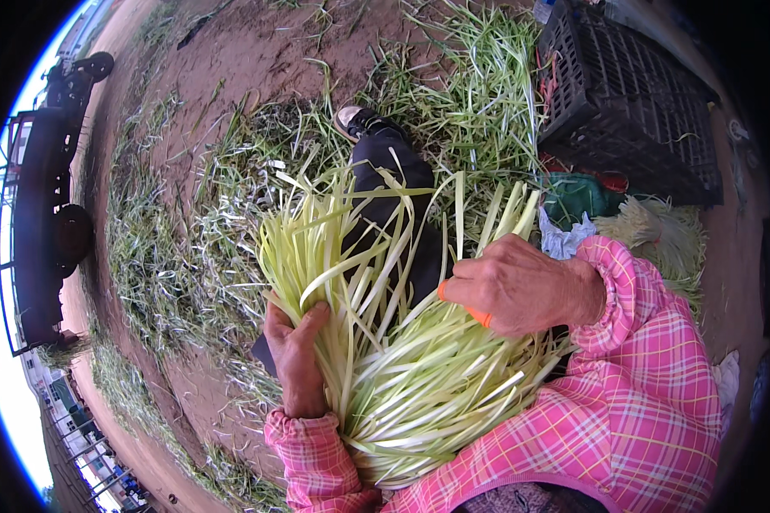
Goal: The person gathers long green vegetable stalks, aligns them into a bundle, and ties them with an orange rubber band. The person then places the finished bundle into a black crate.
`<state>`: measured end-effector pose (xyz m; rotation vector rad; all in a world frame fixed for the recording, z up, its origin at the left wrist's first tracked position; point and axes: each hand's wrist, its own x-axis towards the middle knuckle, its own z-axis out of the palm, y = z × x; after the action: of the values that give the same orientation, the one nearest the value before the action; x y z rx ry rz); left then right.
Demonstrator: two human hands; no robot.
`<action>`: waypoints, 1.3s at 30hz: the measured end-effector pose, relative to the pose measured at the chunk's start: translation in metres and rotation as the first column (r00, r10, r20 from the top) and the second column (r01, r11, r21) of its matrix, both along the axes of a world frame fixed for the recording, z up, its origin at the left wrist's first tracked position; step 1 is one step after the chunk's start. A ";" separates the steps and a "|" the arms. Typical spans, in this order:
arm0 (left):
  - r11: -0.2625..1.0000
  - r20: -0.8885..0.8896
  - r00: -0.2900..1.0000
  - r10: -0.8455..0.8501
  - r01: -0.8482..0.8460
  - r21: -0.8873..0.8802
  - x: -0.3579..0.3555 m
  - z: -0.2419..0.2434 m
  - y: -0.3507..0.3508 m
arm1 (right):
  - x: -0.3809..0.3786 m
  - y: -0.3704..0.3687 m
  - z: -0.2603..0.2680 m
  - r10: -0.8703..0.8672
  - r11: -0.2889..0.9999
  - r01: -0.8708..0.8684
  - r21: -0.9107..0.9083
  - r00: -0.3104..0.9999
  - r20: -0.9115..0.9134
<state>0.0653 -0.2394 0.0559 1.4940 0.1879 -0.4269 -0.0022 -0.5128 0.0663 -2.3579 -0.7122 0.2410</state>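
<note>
My left hand point(298, 349) grips a bunch of pale yellow-green leaves point(308, 250), thumb across the front, with the leaf ends fanned out above it. A larger heap of the same long flat leaves point(443, 378) lies across my lap. Over the right side of that heap is my right hand point(520, 288), its fingers curled in, with orange bands around two of them. Pale leaves stand up just beyond this hand; whether its fingers pinch any of them is hidden. Both arms wear pink plaid sleeves.
A black plastic crate point(629, 109) stands at the upper right. Below it lie green cloth point(577, 195), a crumpled whitish scrap point(563, 236) and a tied pale bundle point(661, 237). Cut leaves point(487, 83) litter the soil around my dark-trousered leg point(385, 167). A wheeled cart point(38, 211) stands far left.
</note>
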 end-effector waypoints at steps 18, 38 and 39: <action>0.999 -0.020 1.000 0.009 -0.009 0.035 -0.003 0.002 -0.009 | 0.078 0.037 -0.039 -0.275 0.959 0.249 0.138 0.936 0.219; 0.997 -0.032 0.998 0.050 -0.048 0.055 -0.003 0.003 -0.012 | 0.100 0.029 -0.069 -0.364 0.931 0.357 0.073 0.902 0.233; 0.997 -0.030 0.998 0.051 -0.050 0.054 -0.003 0.003 -0.012 | 0.098 0.029 -0.070 -0.379 0.925 0.367 0.093 0.891 0.251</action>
<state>0.0625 -0.2519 0.0585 1.5324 0.2634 -0.4080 0.0962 -0.4834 -0.0039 -2.4524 -0.3607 -0.2605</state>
